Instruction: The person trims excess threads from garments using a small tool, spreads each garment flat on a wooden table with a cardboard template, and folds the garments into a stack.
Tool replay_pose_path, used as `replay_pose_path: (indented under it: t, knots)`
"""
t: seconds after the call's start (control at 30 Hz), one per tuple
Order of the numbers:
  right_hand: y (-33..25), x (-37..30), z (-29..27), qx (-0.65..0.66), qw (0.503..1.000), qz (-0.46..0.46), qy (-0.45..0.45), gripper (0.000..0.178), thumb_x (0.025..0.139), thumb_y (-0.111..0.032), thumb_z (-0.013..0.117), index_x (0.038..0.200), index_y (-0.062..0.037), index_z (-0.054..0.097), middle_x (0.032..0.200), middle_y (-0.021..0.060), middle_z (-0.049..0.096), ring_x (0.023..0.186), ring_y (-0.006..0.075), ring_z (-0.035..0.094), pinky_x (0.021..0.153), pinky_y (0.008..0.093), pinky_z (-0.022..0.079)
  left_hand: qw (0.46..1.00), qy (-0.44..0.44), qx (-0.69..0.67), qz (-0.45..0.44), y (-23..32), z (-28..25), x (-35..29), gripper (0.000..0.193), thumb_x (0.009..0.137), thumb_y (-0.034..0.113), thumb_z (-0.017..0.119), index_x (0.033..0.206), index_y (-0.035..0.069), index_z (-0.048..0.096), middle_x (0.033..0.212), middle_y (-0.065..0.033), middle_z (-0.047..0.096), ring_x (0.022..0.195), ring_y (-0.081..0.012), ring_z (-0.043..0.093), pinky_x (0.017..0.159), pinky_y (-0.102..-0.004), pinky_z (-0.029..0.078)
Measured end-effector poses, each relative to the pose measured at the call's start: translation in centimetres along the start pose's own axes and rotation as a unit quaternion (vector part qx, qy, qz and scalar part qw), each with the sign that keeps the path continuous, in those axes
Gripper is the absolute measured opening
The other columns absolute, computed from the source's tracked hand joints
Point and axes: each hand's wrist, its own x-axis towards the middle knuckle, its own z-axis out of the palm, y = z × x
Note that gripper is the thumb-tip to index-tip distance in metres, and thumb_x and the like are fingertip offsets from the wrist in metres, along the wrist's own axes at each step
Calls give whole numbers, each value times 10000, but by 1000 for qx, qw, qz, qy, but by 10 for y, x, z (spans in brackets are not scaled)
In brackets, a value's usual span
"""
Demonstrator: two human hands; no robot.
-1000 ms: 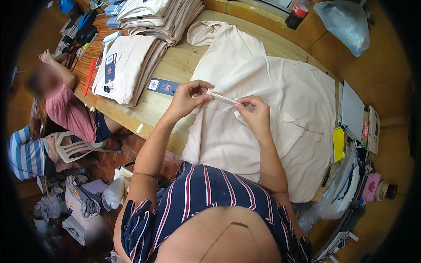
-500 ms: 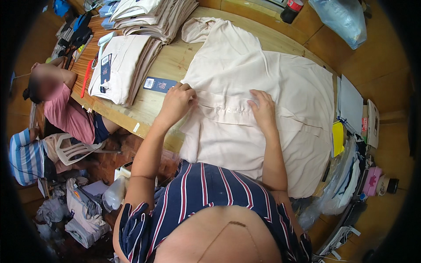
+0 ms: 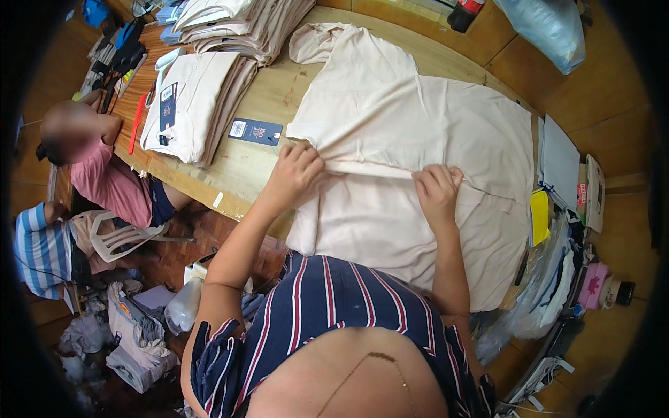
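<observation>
Two hands, both closed on cloth: left hand (image 3: 298,167) pinches the cream garment (image 3: 373,90) just to the near right of a navy hang tag (image 3: 255,132); right hand (image 3: 437,189) grips it farther right of the tag. Narrow straight fold runs taut between them. Garment lies on the counter (image 3: 275,97), right of the tag, widely spread; exact cut can't be told.

Progress, judging by layout: one low folded pile (image 3: 188,97) left of the tag and a taller folded pile (image 3: 268,28) beyond it look finished; this piece is mostly flat, only that strip gathered, so most of the handling seems left. Tag lies loose, not on the garment.

Materials: thin, soft, matte fabric, loose creases, rumpled end beyond and right of the tag. Piles have rounded, layered edges. Tag flat, rectangular, stiff-looking card. Counter pale wood, visible grain.
</observation>
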Motion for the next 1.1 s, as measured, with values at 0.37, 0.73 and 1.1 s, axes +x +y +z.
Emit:
replay_pose_path:
  t: [0.37, 0.73, 1.1]
  knots:
    - [108, -136, -55, -201, 914, 308, 171, 198, 764, -78, 523, 930, 23, 565, 907, 156, 573, 857, 311, 534, 786, 378, 407, 995, -86, -40, -36, 29, 12, -12, 180, 706, 122, 543, 859, 27, 533, 767, -77, 543, 742, -211, 498, 687, -316, 407]
    - [171, -220, -141, -356, 692, 627, 22, 344, 794, -196, 527, 1095, -30, 507, 991, 165, 536, 878, 322, 536, 765, 401, 423, 977, -41, -175, -112, 25, 28, -12, 179, 706, 21, 522, 882, -2, 538, 925, -138, 522, 793, -283, 552, 678, -331, 461]
    - [143, -254, -169, -287, 638, 712, -60, 375, 777, -181, 525, 1095, 12, 472, 1002, 188, 536, 872, 340, 541, 768, 374, 422, 964, 10, -206, -170, 27, 33, -21, 89, 670, -32, 568, 748, -22, 528, 850, -141, 573, 762, -287, 569, 668, -321, 465]
